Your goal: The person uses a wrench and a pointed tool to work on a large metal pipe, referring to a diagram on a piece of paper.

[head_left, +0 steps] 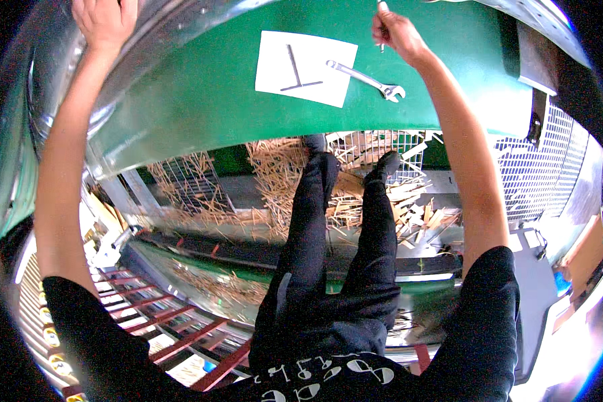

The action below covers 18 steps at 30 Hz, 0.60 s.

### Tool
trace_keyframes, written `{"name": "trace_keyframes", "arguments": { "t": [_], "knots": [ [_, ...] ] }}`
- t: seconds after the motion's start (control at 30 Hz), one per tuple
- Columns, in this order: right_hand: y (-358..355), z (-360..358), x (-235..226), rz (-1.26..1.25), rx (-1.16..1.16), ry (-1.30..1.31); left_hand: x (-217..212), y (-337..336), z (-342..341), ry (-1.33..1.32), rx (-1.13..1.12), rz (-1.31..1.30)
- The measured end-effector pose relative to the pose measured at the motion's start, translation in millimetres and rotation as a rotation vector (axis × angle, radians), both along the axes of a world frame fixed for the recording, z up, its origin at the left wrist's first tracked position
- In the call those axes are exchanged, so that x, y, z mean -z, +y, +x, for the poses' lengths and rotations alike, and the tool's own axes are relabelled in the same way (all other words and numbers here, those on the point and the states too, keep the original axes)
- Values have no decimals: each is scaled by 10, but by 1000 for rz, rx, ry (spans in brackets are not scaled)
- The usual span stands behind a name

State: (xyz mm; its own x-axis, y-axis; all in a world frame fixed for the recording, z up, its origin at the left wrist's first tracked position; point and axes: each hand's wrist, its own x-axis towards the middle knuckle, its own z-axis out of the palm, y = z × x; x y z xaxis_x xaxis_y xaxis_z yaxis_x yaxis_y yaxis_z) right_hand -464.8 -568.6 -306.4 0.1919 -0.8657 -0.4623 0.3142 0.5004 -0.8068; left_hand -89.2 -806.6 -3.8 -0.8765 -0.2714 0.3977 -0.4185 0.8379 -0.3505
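Observation:
My right hand [396, 33] is closed around a thin metal rod [382, 48] above the green surface [201, 100]; the rod's upper part runs to the picture's edge. Near that hand, an adjustable wrench [365, 77] lies flat with its jaw toward me and its handle end over a white sheet [268, 67]. On the sheet are two thin dark bars meeting at an angle; I cannot tell whether they are drawn or lying there. At the far left my left hand [107, 27] is beside a curved shiny metal part [155, 30], its fingertips cut off by the upper edge.
Below the green surface, many thin wooden sticks [275, 174] lie scattered around my feet and over white wire grating [409, 144]. Dark red slatted racks [181, 331] stand at lower left. A perforated panel [532, 171] and a grey case [532, 268] are on the right.

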Motion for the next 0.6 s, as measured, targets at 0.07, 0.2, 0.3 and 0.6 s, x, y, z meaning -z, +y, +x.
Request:
{"name": "trace_keyframes", "arguments": {
  "t": [0.07, 0.2, 0.3, 0.6],
  "knots": [
    [39, 110, -175, 63, -14, 208, 62, -92, -21, 64, -6, -71],
    [142, 207, -453, 67, 6, 283, 246, 653, -319, 273, -67, 133],
    [199, 242, -207, 32, 65, 69, 933, 1727, -726, 319, -22, 548],
    [114, 365, -48, 75, 100, -3, 2504, 2122, -2747, 1395, -769, 1772]
  ]
}}
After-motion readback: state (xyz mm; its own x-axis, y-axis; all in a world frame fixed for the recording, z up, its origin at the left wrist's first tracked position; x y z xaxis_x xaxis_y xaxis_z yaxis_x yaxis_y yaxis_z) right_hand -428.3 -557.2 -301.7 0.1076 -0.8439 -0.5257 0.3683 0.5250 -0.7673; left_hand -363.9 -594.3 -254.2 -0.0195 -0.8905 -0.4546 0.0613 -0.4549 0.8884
